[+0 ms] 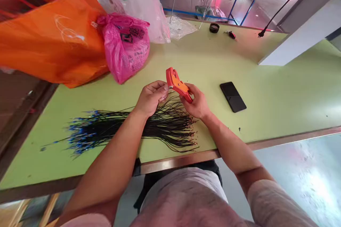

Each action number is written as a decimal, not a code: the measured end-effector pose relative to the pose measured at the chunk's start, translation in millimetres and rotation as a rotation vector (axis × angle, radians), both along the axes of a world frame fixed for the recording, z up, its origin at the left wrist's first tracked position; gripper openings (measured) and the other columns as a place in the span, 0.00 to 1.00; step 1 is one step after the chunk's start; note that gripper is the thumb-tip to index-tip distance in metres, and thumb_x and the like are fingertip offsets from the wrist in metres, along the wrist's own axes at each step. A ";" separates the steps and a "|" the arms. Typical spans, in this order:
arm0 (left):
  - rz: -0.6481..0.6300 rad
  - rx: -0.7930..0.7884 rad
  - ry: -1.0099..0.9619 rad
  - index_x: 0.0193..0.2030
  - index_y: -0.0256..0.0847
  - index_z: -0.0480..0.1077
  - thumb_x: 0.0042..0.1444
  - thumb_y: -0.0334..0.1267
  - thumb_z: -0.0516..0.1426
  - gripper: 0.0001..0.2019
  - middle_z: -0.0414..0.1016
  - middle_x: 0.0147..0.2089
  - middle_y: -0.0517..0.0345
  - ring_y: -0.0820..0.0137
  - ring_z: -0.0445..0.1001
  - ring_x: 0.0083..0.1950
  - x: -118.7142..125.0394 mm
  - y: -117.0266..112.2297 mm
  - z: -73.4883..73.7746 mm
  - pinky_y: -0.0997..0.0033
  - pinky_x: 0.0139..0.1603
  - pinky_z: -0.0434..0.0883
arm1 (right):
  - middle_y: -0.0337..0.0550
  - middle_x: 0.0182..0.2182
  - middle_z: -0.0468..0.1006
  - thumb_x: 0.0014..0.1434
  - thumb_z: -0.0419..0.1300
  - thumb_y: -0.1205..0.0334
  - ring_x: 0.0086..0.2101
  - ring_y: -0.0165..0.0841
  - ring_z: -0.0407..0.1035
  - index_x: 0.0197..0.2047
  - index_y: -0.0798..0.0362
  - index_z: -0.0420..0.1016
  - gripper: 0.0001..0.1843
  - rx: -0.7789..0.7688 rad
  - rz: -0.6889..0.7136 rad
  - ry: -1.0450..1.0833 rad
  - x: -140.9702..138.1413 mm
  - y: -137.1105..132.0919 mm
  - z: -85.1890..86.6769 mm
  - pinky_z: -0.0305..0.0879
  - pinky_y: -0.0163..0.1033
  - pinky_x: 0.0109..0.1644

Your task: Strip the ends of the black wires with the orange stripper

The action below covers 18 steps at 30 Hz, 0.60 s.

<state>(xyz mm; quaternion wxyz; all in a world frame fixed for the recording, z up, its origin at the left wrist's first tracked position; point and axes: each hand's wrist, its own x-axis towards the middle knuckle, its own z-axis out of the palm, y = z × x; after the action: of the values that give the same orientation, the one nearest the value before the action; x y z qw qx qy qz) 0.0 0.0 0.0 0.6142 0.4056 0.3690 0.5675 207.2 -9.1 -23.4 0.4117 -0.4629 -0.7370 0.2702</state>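
My R hand is gripping an orange-red hand tool, fingers curling around its lower end, thumb side toward me; the tool is tilting, w/ its head pointing up & L, above the tbl. My L hand is pinching, thumb against fingertips, just beside the tool's head. Fingers aren't spreading at all; whatever's sitting btwn the tips is too small to make out, so can't tell if I'm holding a wire there.

Below both hands a big bunch of thin blk wires is lying on the tbl, running L to R & passing under my L forearm. Blue bits are showing at the L ends; reddish tips are showing at the R ends, which are fanning out a little near my R wrist.

To my R, a blk phone is lying flat, well apart from the wires. Further back, a blk ring is sitting near a small red-&-blk item, & a blk plug is hanging on its cord near the white post. Back L, a knotted pink bag is sitting btwn a large orange bag & some clear plastic bags.
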 end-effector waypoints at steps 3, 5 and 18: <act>-0.006 0.017 0.000 0.28 0.39 0.78 0.37 0.47 0.81 0.22 0.63 0.19 0.67 0.82 0.55 0.20 -0.9 1.2 1.0 0.78 0.22 0.52 | 0.51 0.58 0.85 0.63 0.63 0.59 0.54 0.45 0.80 0.65 0.48 0.73 0.27 0.068 0.011 -0.036 -0.5 1.7 -3.1 0.77 0.55 0.65; -0.007 0.020 0.007 0.28 0.39 0.78 0.37 0.44 0.80 0.20 0.66 0.21 0.66 0.82 0.54 0.20 -1.1 1.2 0.8 0.78 0.21 0.52 | 0.51 0.58 0.84 0.62 0.64 0.60 0.55 0.46 0.79 0.66 0.47 0.73 0.28 0.115 0.011 -0.091 -0.1 1.3 -3.2 0.76 0.56 0.65; -0.073 -0.035 0.019 0.32 0.41 0.78 0.40 0.50 0.80 0.22 0.78 0.28 0.62 0.82 0.59 0.21 -4.1 -1.8 -3.6 0.77 0.21 0.55 | 0.56 0.58 0.80 0.66 0.60 0.63 0.57 0.49 0.73 0.70 0.52 0.69 0.30 0.263 0.015 -0.257 1.5 -2.4 -0.2 0.75 0.57 0.65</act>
<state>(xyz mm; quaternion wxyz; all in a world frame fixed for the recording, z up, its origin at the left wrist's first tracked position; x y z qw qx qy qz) -4.1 -1.8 -3.6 0.6381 0.4133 0.3696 0.5342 208.7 -11.5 -23.7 0.3690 -0.4304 -0.8159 0.1133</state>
